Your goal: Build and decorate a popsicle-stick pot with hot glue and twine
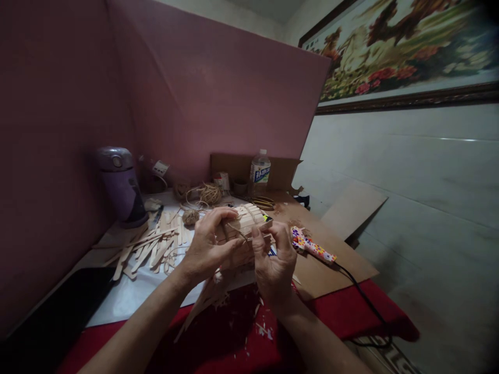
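A small craft piece (pixel 244 218) made of pale wooden sticks, with a curved slatted top and twine across it, is held over the table's front edge. My left hand (pixel 212 241) grips its left side, fingers on top and thumb at the front. At its right front corner is my right hand (pixel 275 252), thumb and forefinger pinched near the twine. Whether the twine is between those fingertips is hard to see. A yellow and black patch shows on the piece's right end.
Loose wooden sticks (pixel 154 246) lie at the left, near a purple flask (pixel 120 187). Behind are twine balls (pixel 210 193), scissors (pixel 262 201) and a bottle (pixel 260 171). A flowered glue gun (pixel 314 246) with a black cord lies on cardboard (pixel 339 272) at the right.
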The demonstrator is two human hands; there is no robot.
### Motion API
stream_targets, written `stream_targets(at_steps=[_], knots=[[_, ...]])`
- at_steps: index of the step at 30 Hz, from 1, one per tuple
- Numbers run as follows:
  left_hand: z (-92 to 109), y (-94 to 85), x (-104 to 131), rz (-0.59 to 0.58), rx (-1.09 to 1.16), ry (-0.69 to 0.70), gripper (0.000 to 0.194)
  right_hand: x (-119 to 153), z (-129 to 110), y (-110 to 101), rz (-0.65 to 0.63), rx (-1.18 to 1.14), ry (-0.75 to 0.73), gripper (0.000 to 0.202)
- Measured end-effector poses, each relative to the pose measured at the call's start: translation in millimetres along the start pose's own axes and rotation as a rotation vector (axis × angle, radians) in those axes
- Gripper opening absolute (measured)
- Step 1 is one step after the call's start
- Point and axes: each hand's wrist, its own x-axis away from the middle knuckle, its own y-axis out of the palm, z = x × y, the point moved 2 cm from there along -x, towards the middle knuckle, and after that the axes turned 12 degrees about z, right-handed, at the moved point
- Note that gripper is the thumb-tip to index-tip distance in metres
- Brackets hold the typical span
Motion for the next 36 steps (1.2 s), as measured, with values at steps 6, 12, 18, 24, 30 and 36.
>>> stream_targets(at_steps=[6,12,18,24,30,36], knots=[[-0.4,0.3,0.1,0.001,0.002,0.004,0.031,0.0,0.2,-1.1,0.014,0.008,-0.002,0.006],[1.0,0.0,-0.2,-0.006,0.005,0.004,0.031,1.3,1.8,0.0,0.013,0.004,0.006,0.007],[-1.9,0.4,2.5,-0.012,0.015,0.017,0.036,-4.0,0.4,-1.4,0.034,-0.097,0.093,0.005],[-8.1,2.0,8.2,-0.001,0.001,0.079,0.062,-32.5,-5.0,-6.1,-0.028,-0.248,0.103,0.003],[-12.0,0.7,8.3,-0.040,0.049,-0.069,0.062,-49.7,4.4,5.2,-0.286,-0.143,0.022,0.006],[-13.4,0.2,8.4,-0.051,0.085,-0.060,0.060,-36.3,7.5,5.6,-0.472,-0.197,-0.143,0.018]])
